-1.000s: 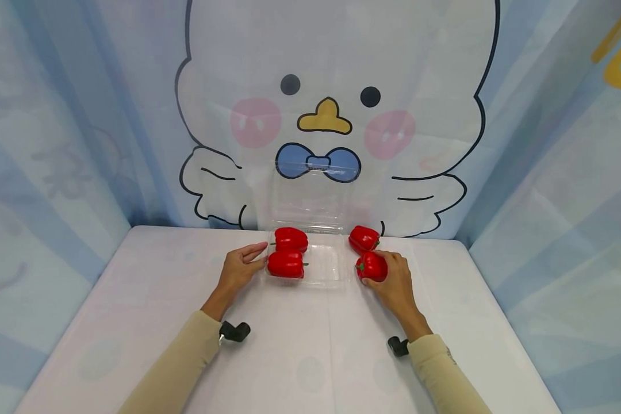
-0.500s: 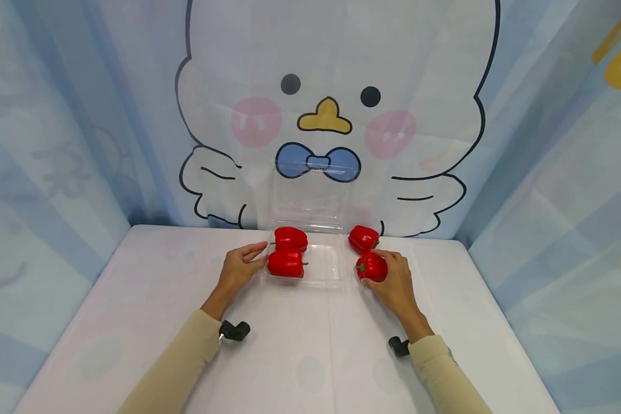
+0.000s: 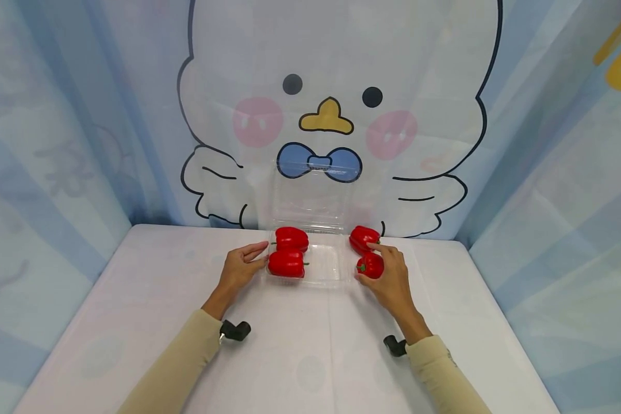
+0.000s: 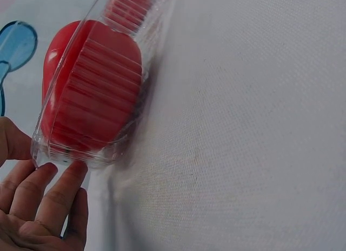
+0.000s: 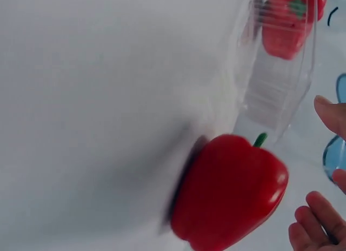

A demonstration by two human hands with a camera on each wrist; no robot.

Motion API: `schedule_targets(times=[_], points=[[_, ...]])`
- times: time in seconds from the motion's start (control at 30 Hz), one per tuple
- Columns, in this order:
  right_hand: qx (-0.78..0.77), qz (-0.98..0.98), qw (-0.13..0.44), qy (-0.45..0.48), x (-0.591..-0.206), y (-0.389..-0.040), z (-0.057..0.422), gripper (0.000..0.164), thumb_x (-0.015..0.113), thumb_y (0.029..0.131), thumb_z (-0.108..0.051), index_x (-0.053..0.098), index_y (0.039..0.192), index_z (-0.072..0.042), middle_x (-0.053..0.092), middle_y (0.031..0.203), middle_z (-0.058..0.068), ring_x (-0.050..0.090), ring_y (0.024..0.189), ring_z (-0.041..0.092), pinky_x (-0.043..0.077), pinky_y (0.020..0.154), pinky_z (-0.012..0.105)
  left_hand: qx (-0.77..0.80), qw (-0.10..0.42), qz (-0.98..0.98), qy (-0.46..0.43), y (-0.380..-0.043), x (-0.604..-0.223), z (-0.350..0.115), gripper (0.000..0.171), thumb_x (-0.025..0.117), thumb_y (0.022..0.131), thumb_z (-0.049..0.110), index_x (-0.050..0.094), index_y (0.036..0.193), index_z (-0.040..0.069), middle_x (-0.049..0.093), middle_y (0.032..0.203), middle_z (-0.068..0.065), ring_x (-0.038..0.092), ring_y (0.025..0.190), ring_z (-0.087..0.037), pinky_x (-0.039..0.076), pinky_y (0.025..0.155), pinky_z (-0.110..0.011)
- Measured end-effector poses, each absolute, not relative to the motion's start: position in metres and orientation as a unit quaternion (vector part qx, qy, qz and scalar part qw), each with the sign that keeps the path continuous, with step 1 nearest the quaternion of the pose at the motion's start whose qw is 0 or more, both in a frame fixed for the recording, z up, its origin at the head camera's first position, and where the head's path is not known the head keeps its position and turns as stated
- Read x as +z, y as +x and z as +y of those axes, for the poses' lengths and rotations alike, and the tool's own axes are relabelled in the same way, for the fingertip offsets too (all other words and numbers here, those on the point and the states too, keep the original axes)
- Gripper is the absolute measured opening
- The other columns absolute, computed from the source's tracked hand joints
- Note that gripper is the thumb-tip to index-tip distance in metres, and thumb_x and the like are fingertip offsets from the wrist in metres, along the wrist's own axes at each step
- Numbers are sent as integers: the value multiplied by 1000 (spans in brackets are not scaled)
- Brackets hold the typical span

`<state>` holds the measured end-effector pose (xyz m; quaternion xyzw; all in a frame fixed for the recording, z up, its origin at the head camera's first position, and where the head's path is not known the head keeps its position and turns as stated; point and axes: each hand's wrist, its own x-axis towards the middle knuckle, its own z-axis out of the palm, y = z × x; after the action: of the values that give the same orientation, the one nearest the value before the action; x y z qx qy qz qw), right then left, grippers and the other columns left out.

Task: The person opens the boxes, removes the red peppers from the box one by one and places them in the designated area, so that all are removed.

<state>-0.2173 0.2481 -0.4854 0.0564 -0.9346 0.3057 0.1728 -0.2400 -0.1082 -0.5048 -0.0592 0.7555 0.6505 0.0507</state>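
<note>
Grip the nearer loose pepper [image 3: 371, 266], probably light, firm and slick, across its sides: right hand [image 3: 394, 282] released, left hand [image 3: 238, 269] touching container [image 3: 325, 263] with extended fingers.

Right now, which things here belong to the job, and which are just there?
Seemingly the job:
clear container
two red peppers inside
two red peppers outside
left hand
right hand

Seemingly just setting:
table
cartoon backdrop
black wrist gadgets

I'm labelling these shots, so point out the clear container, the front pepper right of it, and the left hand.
Clear container [image 3: 327, 261], head view: bare base floor.
Front right pepper [image 3: 372, 265], head view: its body.
Left hand [image 3: 237, 270], head view: middle of hand.
</note>
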Motion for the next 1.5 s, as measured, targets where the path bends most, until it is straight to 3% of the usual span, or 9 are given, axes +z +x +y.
schedule_targets(times=[0.27, 0.47, 0.7, 0.93, 1.13, 1.5], points=[[329, -922, 181, 91, -484, -216, 223, 82, 97, 76, -24, 58, 148, -12, 56, 146, 15, 49, 139, 36, 57, 106, 63, 650, 53, 756, -61, -240, -504, -108, 47, 71, 101, 13, 64, 147, 12, 63, 153, -9, 56, 147, -31, 49, 118, -45], [348, -920, 158, 90, -481, -214, 199, 81, 96, 78, -27, 58, 149, -22, 56, 149, 7, 49, 143, 30, 52, 114, 61, 650, 53, 756, -58, -240, -505, -108, 48, 70, 101, 13, 62, 148, 12, 62, 154, -9, 56, 147, -31, 49, 117, -45], [359, -915, 150, 106, -472, -211, 168, 81, 97, 76, -28, 59, 148, -24, 58, 145, 9, 52, 140, 33, 49, 113, 67, 650, 51, 756, -55, -240, -505, -109, 48, 71, 101, 13, 63, 148, 12, 62, 153, -9, 56, 147, -31, 48, 118, -45], [353, -919, 128, 117, -476, -214, 143, 83, 97, 76, -28, 57, 149, -25, 58, 145, 6, 53, 138, 27, 55, 110, 58, 649, 52, 757, -58, -240, -505, -108, 48, 71, 101, 14, 63, 148, 11, 61, 154, -10, 53, 150, -32, 46, 120, -46], [361, -919, 104, 122, -473, -217, 127, 84, 96, 78, -29, 55, 151, -19, 57, 147, 10, 52, 138, 30, 55, 110, 58, 647, 46, 759, -56, -239, -506, -108, 48, 71, 102, 15, 62, 149, 11, 60, 155, -10, 53, 150, -32, 46, 120, -45], [359, -923, 64, 122, -470, -223, 115, 82, 95, 80, -28, 54, 150, -20, 54, 147, 13, 49, 140, 30, 58, 109, 53, 651, 35, 757, -48, -236, -503, -106, 48, 70, 102, 13, 62, 149, 10, 61, 154, -10, 54, 149, -32, 47, 118, -45]])
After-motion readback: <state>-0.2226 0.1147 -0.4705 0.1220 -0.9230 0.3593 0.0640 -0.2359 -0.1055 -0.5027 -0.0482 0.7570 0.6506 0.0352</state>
